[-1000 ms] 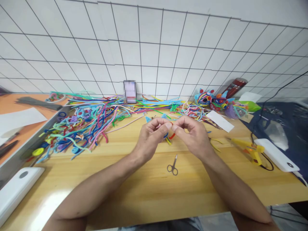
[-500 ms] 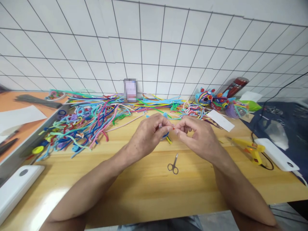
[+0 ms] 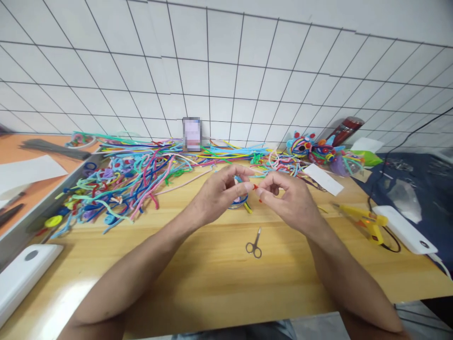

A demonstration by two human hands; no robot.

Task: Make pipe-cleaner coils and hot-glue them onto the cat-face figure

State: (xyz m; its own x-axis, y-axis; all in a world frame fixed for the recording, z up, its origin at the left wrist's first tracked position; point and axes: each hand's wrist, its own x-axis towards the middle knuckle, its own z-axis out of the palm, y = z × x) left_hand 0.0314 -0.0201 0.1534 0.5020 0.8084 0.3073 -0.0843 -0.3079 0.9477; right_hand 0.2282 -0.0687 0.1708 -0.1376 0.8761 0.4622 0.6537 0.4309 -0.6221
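Note:
Between the fingertips of both hands is a short red pipe cleaner (image 3: 255, 187), bent into a small shape. My left hand (image 3: 222, 193) pinches its left side with thumb and forefinger. From the other side, my right hand (image 3: 285, 196) grips it the same way, and a red bit shows just under the thumb. Behind my left hand lies a blue and white craft piece (image 3: 235, 204), mostly hidden, with a yellow and dark pipe cleaner end (image 3: 248, 208) beside it. Small scissors (image 3: 254, 245) lie on the table below my hands.
A heap of coloured pipe cleaners (image 3: 130, 179) spreads at the left. A phone (image 3: 192, 134) leans on the tiled wall. To the right are finished pipe-cleaner figures (image 3: 300, 144), a white card (image 3: 323, 179), a yellow glue gun (image 3: 370, 224) and a white power bank (image 3: 405, 230).
The red pipe cleaner, a longer hanging strip a second ago, is now bent up small between my fingertips. My hands have shifted slightly, still pinching close together.

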